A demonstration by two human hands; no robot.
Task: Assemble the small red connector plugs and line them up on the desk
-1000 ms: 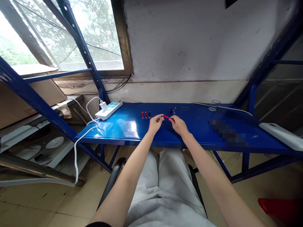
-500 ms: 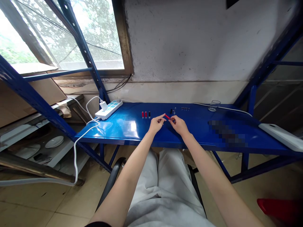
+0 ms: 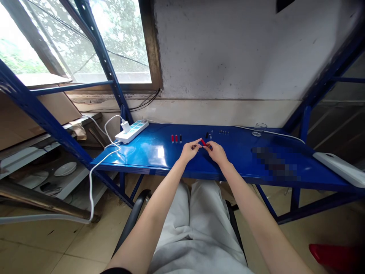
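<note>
My right hand pinches a small red tube, tilted, between thumb and fingers above the blue table. Close to the tube's left side is my left hand, its index finger stretched to the tube's upper end and its other fingers bent together. Whatever those fingers may hold is too small to make out. Just beyond the hands lie a short black tube and small clear pieces. Two red tubes and a black one stand upright in a row to the left.
Several tiny metallic parts line the back of the blue table. A clear glass stands at the right rear. On the left sits a white power strip with a trailing cable. A white flat object lies at the right end.
The red tube has turned to a steeper tilt in my right hand. My left index finger stays near its upper end. The view has shifted slightly.
</note>
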